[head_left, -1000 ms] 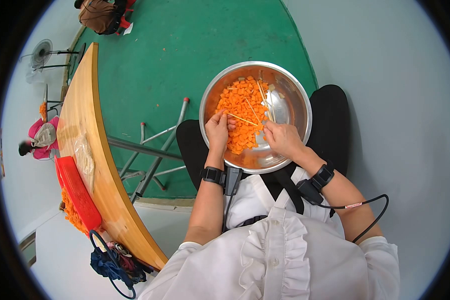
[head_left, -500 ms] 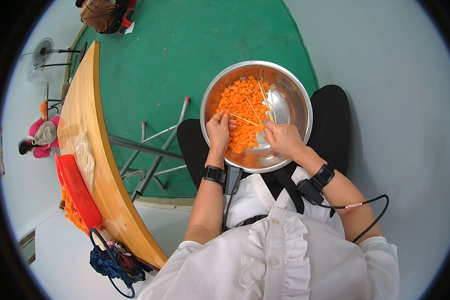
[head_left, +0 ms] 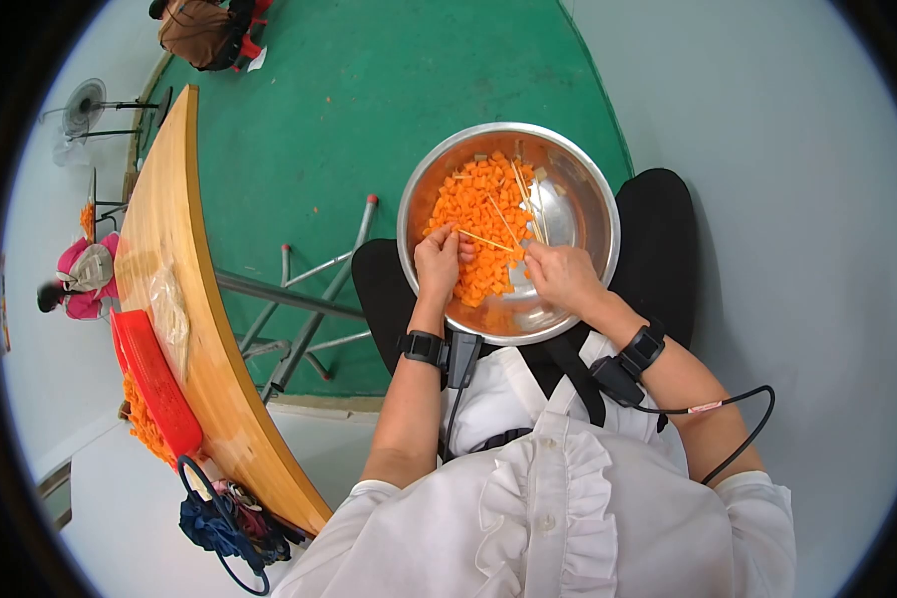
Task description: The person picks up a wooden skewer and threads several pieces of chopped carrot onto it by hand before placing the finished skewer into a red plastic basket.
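A wide steel bowl (head_left: 608, 199) rests on my lap, partly filled with diced carrot (head_left: 483, 199). Inside it, my left hand (head_left: 437, 261) is closed in a pinch at the left end of a thin bamboo skewer (head_left: 485, 239). Whether a carrot cube is also between those fingertips is hidden. My right hand (head_left: 564, 276) is closed near the skewer's other end, over the bowl's right side. More bamboo skewers (head_left: 523, 189) fan out from the right fingers, above the carrot; their lower ends are covered by that hand.
Left of me stands a wooden table (head_left: 219, 369) bearing a red plastic basket (head_left: 156, 384), carrot pieces (head_left: 142, 424) and a clear bag (head_left: 169, 309). Metal legs (head_left: 299, 324) sit beside my knee. A blue bag (head_left: 219, 528) hangs near the table's edge. Another person (head_left: 85, 269) is farther off.
Both hands stay almost where they were, holding the skewers over the bowl. The left fingertips have shifted very slightly, and the bowl appears a touch further left.
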`<state>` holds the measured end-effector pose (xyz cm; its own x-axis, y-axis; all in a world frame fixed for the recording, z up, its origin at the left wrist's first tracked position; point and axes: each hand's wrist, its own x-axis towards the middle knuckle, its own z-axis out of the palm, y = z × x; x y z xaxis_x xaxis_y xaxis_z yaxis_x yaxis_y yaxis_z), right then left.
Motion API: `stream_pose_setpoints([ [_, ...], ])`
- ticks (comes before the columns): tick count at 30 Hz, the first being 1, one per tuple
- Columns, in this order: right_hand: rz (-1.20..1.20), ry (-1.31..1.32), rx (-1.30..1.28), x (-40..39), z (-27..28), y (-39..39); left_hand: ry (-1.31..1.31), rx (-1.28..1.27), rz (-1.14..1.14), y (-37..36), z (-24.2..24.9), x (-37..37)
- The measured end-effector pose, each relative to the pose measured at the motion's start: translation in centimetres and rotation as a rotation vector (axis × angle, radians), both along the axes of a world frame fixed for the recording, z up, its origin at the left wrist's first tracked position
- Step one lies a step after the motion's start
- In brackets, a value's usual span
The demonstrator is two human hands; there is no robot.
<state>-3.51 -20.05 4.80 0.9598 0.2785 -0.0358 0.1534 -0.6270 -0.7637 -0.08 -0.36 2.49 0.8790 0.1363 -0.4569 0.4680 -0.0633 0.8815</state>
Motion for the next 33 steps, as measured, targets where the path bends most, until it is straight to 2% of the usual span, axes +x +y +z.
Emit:
stream_pose_setpoints([
  [3, -0.016, 0.028, 0.033, 0.2, -0.5, 0.0, 0.113, -0.150, 0.026, 0.5, 0.4, 0.4],
  [6, -0.040, 0.062, 0.111, 0.2, -0.4, 0.2, 0.142, -0.427, 0.164, 0.7, 0.6, 0.7],
  [10, -0.005, 0.101, 0.072, 0.3, 0.4, 0.2, 0.218, -0.683, 0.197, 1.2, 0.1, 0.7],
  [17, -0.028, 0.180, 0.189, 0.0, -0.7, 0.6, 0.225, -0.822, 0.351, 0.3, -0.3, 0.2],
  [23, 0.012, -0.010, 0.025, -0.2, 0.4, 1.0, 0.268, -0.835, 0.343, 0.7, -0.7, 0.1],
  [29, -0.005, -0.189, 0.098, -0.6, -1.2, 1.5, 0.269, -0.808, 0.322, 0.7, -0.5, 0.0],
  [32, -0.266, 1.110, 0.960, 0.1, -0.2, 1.2, 0.276, -0.808, 0.313, 0.7, -0.3, -0.1],
  [33, -0.259, 1.209, 1.056, 0.2, -0.4, 1.0, 0.273, -0.810, 0.312, 0.7, -0.5, -0.1],
])
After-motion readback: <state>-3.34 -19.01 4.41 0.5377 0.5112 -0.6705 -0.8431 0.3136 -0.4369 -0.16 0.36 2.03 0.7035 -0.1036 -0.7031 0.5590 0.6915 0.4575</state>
